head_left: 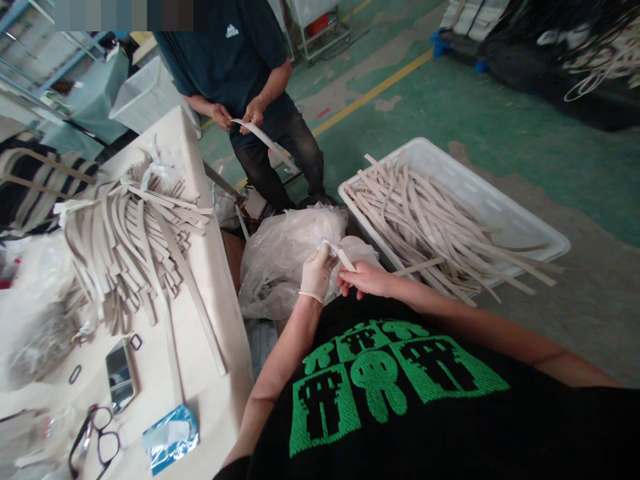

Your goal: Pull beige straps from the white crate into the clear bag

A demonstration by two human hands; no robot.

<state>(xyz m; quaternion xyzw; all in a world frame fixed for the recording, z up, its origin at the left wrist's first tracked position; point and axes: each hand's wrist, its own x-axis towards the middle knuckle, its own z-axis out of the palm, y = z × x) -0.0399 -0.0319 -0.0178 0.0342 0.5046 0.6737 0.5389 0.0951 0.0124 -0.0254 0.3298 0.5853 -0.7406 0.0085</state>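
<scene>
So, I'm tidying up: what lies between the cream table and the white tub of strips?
In the head view, mainly a translucent plastic bag lies between the table and tub; the left hand partly hides it.

A smartphone (121, 379) lies on the pale surface (220, 407), near dark-framed eyeglasses (108, 447) and a blue packet (173, 441). Past the surface's far end stands a white bin (145, 100); a yellow line (375, 93) crosses the green floor (500, 133).
</scene>
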